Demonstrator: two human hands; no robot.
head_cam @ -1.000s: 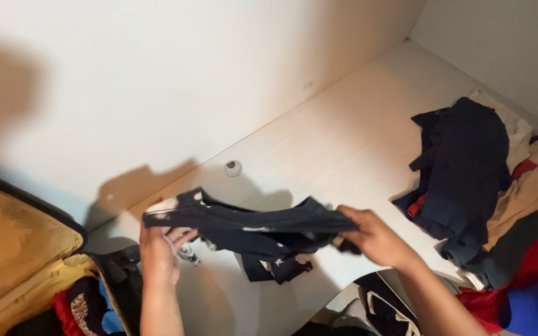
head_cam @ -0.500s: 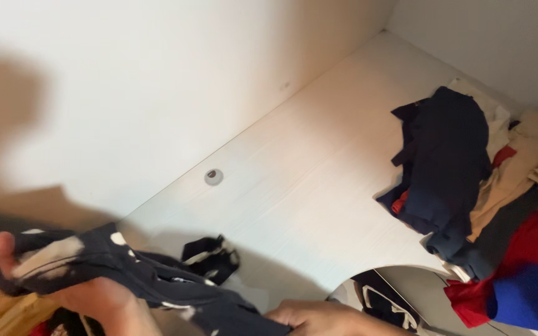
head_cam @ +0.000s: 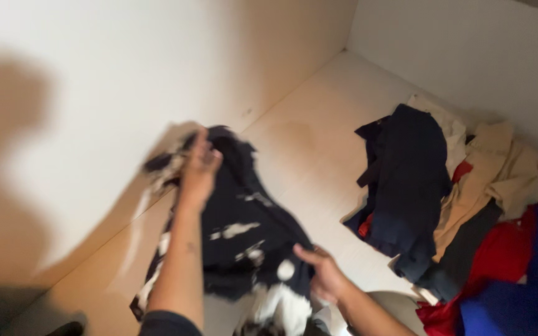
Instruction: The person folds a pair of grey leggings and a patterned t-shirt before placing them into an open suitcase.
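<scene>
We find the left hand (head_cam: 199,167) raised at the left of centre, its fingers closed on the upper edge of a dark navy garment with white markings (head_cam: 244,230). The garment hangs from that grip and drapes down across the forearm; motion blur hides its exact shape. Lower and to the right, the right hand (head_cam: 320,274) grips the same garment at its lower edge, fingers curled into the cloth beside a white patch. The garment is thus held in the air between both hands, above the pale floor (head_cam: 319,143), close to the white wall (head_cam: 126,56) on the left, which carries the person's shadow.

Further right, well apart from the hands, we note a pile of clothes (head_cam: 468,211) lying on the floor against the far wall: a dark navy piece (head_cam: 406,180) on top at the left, beige pieces (head_cam: 499,168) behind it, red fabric (head_cam: 499,261) and blue fabric (head_cam: 530,292) at the lower right. Nothing lies between hands and pile.
</scene>
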